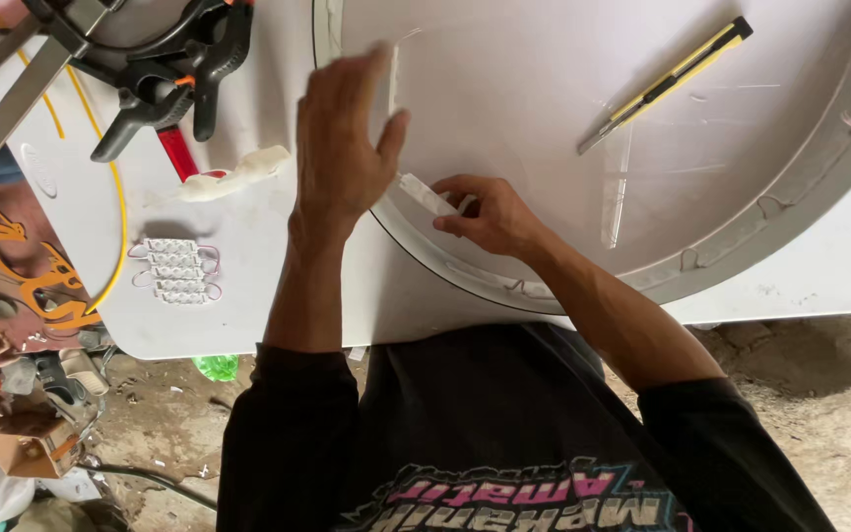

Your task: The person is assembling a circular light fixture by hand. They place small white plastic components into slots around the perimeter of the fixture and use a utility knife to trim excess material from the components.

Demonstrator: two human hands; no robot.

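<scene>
Here's the left hand (pixel 345 143), fingers spread wide and flat, pressing palm-down on the white worktop (pixel 248 266) right at the inner edge of the big round white panel (pixel 544 108). It grips nothing; it simply bears down across the curved grey rim (pixel 741 246) that runs around that panel.

Now the right hand (pixel 490 215): fingers curled in, pinching the end of a small white strip (pixel 425 194) between thumb and fingertips. The strip lies slanted against the inside of the rim, just beside the base of the left thumb, so the two hands sit very close together.

Up on the round panel, well apart from both hands, a yellow and black utility knife (pixel 664 85) lies on a slant, its blade end pointing down to the left. Just below it a narrow clear strip (pixel 617 192) rests on the surface.

Over to the left, black spring clamps (pixel 174 74) lie heaped near the top edge, with a red handle (pixel 177 153) poking out beneath them. A crumpled white scrap (pixel 233 175) lies near the left hand's wrist, and a small stack of white light modules (pixel 177 271) with thin wires lies below that. A yellow cable (pixel 115 197) loops down the worktop's left side.
</scene>
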